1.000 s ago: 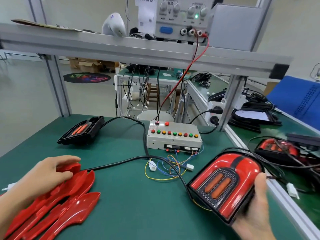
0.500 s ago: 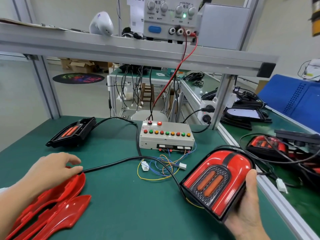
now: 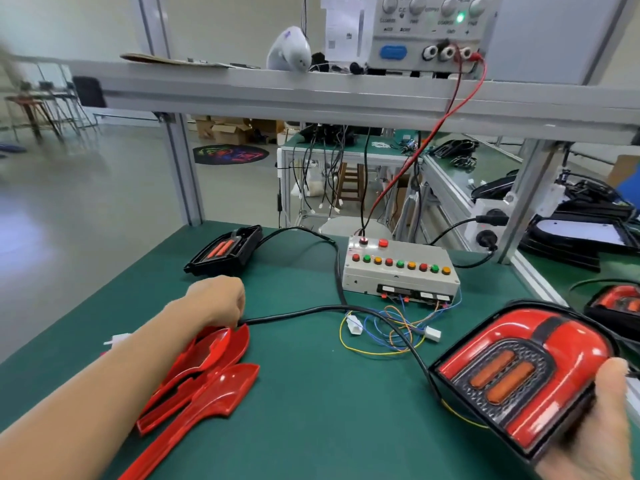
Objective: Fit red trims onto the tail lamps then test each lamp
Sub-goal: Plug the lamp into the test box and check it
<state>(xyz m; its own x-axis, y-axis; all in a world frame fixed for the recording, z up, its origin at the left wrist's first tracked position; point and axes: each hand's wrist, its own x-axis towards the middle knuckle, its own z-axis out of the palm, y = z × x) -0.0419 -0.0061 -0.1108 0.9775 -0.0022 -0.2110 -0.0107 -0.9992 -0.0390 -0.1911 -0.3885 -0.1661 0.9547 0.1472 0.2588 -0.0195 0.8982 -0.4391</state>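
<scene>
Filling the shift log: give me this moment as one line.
right hand: holds trimmed tail lamp | left hand: fingers curled at black cable, above red trims | untrimmed lamp: on mat

We see two bare hands: the left hand with a long bare forearm, no sleeve, watch or ring showing; the right hand, seen only in part, is gloveless too, its wrist cut off by the frame.

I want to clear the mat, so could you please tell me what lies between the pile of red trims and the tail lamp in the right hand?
In the head view, only a black cable crosses the green mat between the red trims and the tail lamp.
</scene>
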